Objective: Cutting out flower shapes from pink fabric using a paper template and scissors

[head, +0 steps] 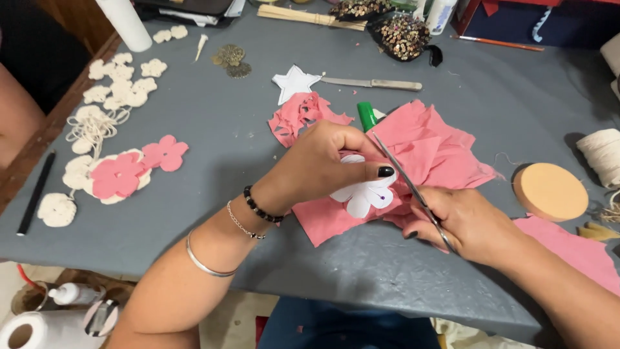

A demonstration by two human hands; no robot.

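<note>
We pin a white paper flower template (365, 194) against the pink fabric (420, 161) at the middle of the grey table (194, 213), our left hand (323, 165) clamping both between thumb and fingers. Our right hand (468, 223), fingers closed through the handles, works the scissors (407, 184), blades nearly together by the petal edge. We judge the cutting is mid-outline; the next snip calls for turning the fabric.

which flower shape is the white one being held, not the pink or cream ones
The white paper flower under the left hand, pressed on pink fabric beside the scissors; the others lie loose at far left.
</note>
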